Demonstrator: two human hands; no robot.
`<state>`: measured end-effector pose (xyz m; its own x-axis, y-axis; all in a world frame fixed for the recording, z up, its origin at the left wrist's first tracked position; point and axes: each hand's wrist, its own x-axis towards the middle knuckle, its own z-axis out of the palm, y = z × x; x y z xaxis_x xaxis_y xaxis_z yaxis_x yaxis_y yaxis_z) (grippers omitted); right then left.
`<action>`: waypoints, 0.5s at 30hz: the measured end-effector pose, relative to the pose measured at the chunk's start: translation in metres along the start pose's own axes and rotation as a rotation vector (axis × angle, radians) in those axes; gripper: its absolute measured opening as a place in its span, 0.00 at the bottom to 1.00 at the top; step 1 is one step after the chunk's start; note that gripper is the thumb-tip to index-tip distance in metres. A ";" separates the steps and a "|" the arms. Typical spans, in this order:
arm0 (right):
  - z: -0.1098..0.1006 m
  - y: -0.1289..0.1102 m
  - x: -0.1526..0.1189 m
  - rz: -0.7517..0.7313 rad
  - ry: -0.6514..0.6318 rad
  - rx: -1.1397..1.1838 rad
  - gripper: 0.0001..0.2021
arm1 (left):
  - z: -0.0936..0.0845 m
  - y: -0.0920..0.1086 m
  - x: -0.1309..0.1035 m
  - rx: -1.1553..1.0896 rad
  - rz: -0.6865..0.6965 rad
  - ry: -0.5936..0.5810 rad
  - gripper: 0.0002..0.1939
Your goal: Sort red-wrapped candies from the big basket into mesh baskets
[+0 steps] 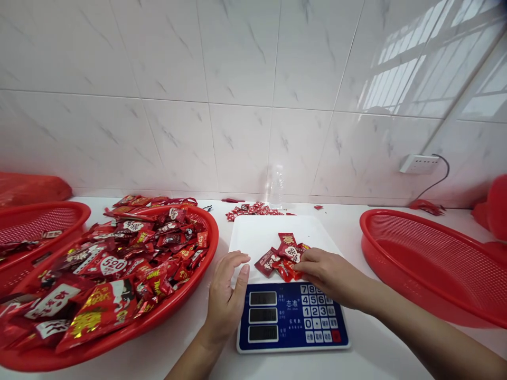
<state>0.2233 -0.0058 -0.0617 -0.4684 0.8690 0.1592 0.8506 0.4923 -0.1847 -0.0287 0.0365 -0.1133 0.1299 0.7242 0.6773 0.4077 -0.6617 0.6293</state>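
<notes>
Pinching a red packet (289, 273) between thumb and fingers — that's the right hand (330, 274), reaching in over the scale (253, 235) from the right. The packet's in a little pile of red and maroon ones (291, 252) on the white tray, at its near end, right up by the blue panel (293, 338). Left hand (227, 290) is spread, fingers loosely curved, just off the left side of the scale; can't tell if the thumb is actually touching it.

Left of that hand there's a big red basket (209, 248) heaped with shiny packets (114, 269), one of them marked 520. Another red basket (370, 264) sits on the right. Behind the scale, a bunch of small red-and-white packets (257, 209) lies on the white surface (380, 353), with a clear bottle (277, 187) standing near the tiled wall (241, 142) — plus a power strip (420, 164) over to the right.
</notes>
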 end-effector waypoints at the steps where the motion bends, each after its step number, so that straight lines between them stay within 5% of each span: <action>1: 0.001 0.000 0.000 0.009 0.001 -0.006 0.13 | 0.000 0.000 0.000 0.000 0.001 0.001 0.08; 15: 0.018 -0.036 0.026 0.025 0.159 -0.165 0.12 | 0.001 -0.001 0.000 0.029 0.035 0.009 0.08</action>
<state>0.1761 -0.0006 -0.0682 -0.4145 0.8556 0.3099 0.8950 0.4450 -0.0315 -0.0282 0.0370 -0.1145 0.1358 0.6990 0.7021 0.4290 -0.6802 0.5943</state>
